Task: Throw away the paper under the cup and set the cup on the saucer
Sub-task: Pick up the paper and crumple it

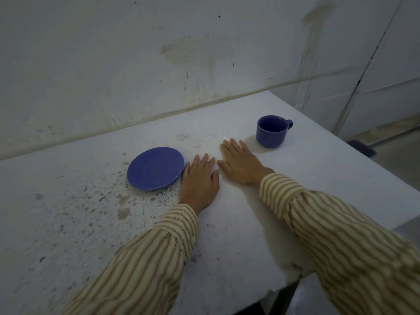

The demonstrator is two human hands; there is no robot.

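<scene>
A blue cup (272,131) stands upright on the white table, handle pointing right, at the far right. An empty blue saucer (155,168) lies to the left. My left hand (200,178) rests flat, palm down, just right of the saucer, little finger near its rim. Flat beside it lies my right hand (241,163), left of the cup and not touching it. A white paper (225,138) shows only as a small corner at my right fingertips; the rest blends with the table and I cannot tell its extent. Both hands hold nothing.
The white table (318,178) is worn and speckled on its left part; its right edge runs diagonally past the cup. A stained wall (136,64) stands right behind. A dark bin (363,151) sits on the floor beyond the right edge.
</scene>
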